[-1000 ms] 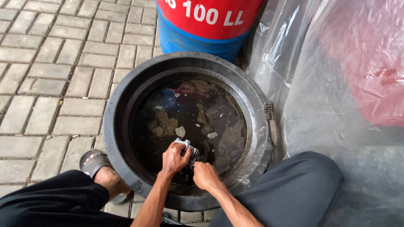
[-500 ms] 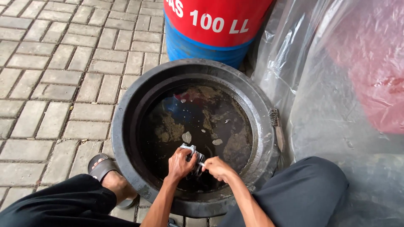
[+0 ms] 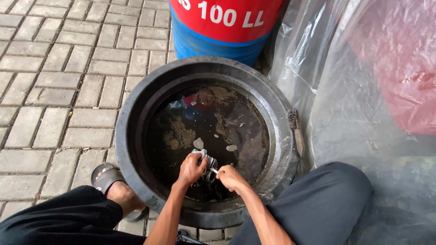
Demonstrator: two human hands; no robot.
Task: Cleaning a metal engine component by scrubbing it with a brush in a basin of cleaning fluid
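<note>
both hands have slid a little right along the near side of the basin since a moment ago. one sandalled foot (image 3: 111, 183) is resting on the paving at the left. one left hand (image 3: 190, 169) is gripping one small metal part (image 3: 205, 159) over the dark liquid, inside one black round basin (image 3: 136, 113). one right hand (image 3: 230, 177) is pinching a thin tool against it. one brush (image 3: 296, 131) is lying on the rim at the right, beside one clear plastic sheet (image 3: 354, 104).
</note>
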